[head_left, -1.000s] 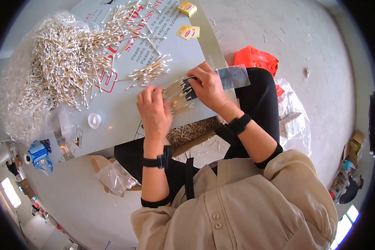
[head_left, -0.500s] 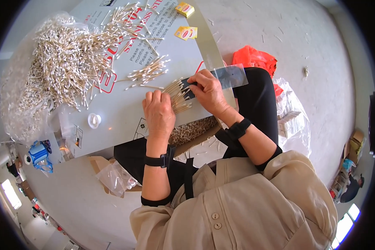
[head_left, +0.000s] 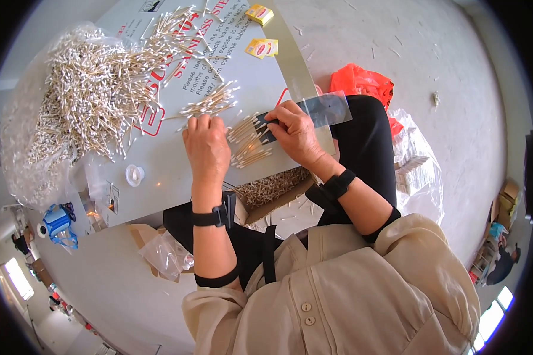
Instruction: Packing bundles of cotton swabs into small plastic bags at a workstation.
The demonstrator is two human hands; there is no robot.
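Note:
My right hand (head_left: 294,134) is closed on a clear plastic strip (head_left: 330,110) with a dark part, pinching its near end over the table. Cotton swabs (head_left: 250,141) lie fanned side by side at that end, between my hands. My left hand (head_left: 208,147) rests on the table left of this row with its fingers curled. Its fingertips are hidden, so anything in them cannot be seen. Just beyond it lies a small loose bunch of swabs (head_left: 212,100). A large heap of swabs (head_left: 92,89) spills from a clear plastic bag (head_left: 18,148) at the far left.
Yellow boxes (head_left: 259,14) and yellow cards (head_left: 260,48) lie near the table's right edge. A small white plastic cup (head_left: 134,175) stands at the left. Below the near edge is an open carton (head_left: 272,192) of swabs. A red bag (head_left: 361,83) lies on the floor to the right.
My left hand has moved left, off the row of swabs, uncovering more of it. My right hand stays nearly still at the strip.

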